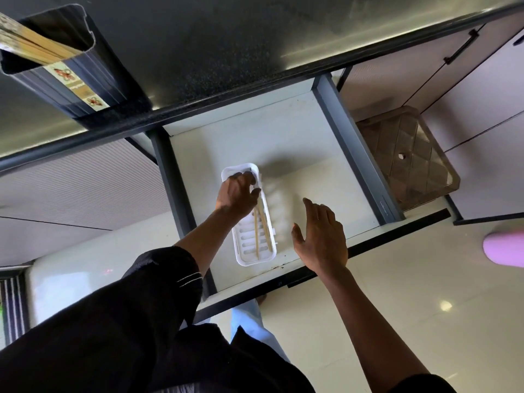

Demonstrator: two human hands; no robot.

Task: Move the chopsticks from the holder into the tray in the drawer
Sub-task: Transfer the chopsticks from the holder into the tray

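Observation:
A dark holder (71,72) stands on the counter at the top left, with several wooden chopsticks (31,42) sticking out of it. Below, a white slotted tray (249,251) lies in the open drawer (283,131). My left hand (236,195) is over the tray's far end, fingers closed on the upper ends of two chopsticks (262,228) whose lower parts rest in the tray. My right hand (320,236) hovers to the right of the tray, fingers spread, holding nothing.
A dark speckled counter (215,52) runs above the drawer. A brown see-through container (408,157) sits on the floor to the right of the drawer. A pink object (504,248) shows at the right edge. Cabinet doors (467,69) stand at the upper right.

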